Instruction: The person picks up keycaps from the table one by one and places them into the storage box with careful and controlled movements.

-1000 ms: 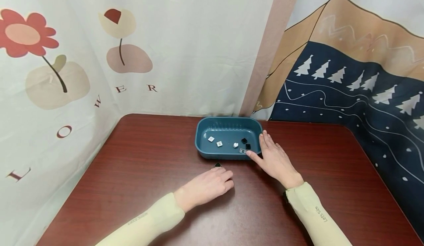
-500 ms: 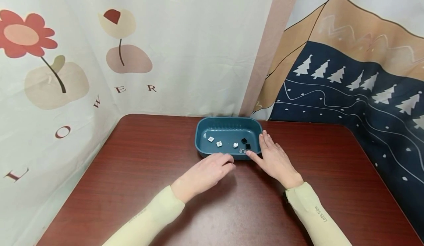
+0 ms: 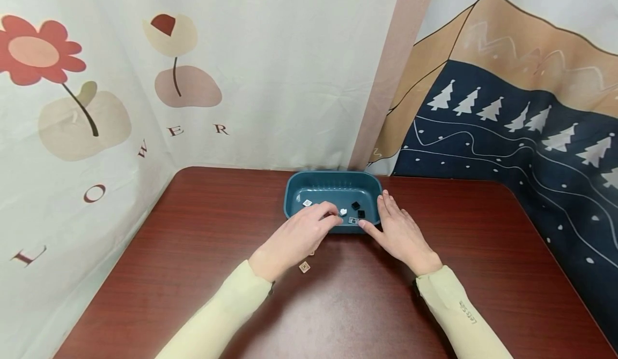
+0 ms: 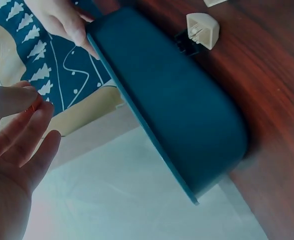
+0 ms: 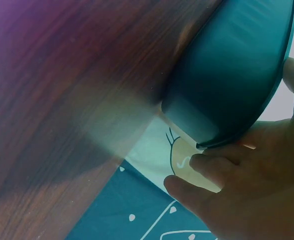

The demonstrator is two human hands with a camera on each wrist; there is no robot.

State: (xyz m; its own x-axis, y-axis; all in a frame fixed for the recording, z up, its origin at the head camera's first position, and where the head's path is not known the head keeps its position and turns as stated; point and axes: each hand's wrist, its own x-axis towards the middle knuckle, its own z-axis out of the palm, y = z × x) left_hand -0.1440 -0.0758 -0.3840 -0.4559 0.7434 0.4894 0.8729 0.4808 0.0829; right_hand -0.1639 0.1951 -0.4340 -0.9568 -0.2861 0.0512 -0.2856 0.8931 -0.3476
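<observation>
My left hand [image 3: 301, 233] reaches over the front rim of a blue tray [image 3: 333, 178]. It pinches a small orange-red keycap [image 4: 35, 105] between thumb and fingertips, mostly covered by the fingers. My right hand [image 3: 403, 235] rests against the tray's right front corner, fingers extended along its side and thumb on the rim. Inside the tray lie a white keycap [image 3: 307, 203], another white keycap [image 3: 343, 212], a black keycap [image 3: 355, 205], a second black one and a patterned grey-and-white piece [image 3: 353, 220].
On the reddish-brown table [image 3: 232, 209], a beige keycap [image 3: 304, 266] lies before the tray. Another beige keycap [image 4: 203, 31] sits beside a black keycap [image 4: 184, 46], close to the tray's front wall. Printed curtains [image 3: 289, 69] hang behind the table.
My left hand has moved from the table up and forward over the tray's front rim, carrying the orange-red keycap. Beige keycaps have come into view behind it. The right hand has stayed still.
</observation>
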